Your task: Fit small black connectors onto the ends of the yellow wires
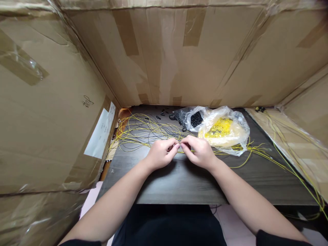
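Between the fingertips at the desk's (179,184) middle, a yellow cord (153,131) lies left to right, pinched from either side by the left hand (161,153) and right hand (198,152), thumbs nearly touching, with neither hand nearer.

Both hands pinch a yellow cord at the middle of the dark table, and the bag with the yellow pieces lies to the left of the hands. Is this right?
Not quite. In the head view the bag with the yellow pieces lies to the right of the hands, behind the right hand. The left hand and right hand do pinch a yellow cord on the dark table.
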Demonstrator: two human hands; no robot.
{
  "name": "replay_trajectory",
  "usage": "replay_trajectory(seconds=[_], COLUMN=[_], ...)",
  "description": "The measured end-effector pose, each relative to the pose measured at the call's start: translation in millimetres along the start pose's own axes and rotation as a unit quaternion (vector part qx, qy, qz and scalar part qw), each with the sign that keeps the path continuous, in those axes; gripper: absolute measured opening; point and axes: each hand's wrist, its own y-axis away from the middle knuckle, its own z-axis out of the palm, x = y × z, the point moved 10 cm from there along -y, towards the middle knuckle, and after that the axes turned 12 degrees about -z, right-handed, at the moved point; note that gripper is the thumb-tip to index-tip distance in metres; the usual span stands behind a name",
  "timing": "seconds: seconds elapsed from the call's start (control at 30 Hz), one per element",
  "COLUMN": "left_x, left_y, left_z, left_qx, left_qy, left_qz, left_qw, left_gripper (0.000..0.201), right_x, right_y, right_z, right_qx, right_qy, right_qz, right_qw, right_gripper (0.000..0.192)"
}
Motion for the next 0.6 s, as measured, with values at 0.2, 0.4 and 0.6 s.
replay_trajectory(seconds=[0.2, 0.4, 0.6], left_x=[0.5, 8.4, 15.2], left_y=[0.9, 3.5, 4.9], left_z=[-0.3, -12.2, -18.0], left_qx=[0.010, 0.082, 0.100], left_qy=[-0.021, -0.066, -0.058], left_qz=[0.003, 0.035, 0.061], left_qw=[1.000, 0.994, 0.991], left_gripper=[0.022, 0.019, 0.017], right_x=[1.8, 1.5, 0.3], right_y=[1.9, 1.7, 0.1], right_z=[-1.2, -1.0, -3.5], right_qx=[0.008, 0.022, 0.036], right_qy=[0.014, 0.007, -0.005], right_qz=[0.013, 0.019, 0.028], right_qw=[1.000, 1.000, 0.999], right_gripper=[0.008, 0.008, 0.008])
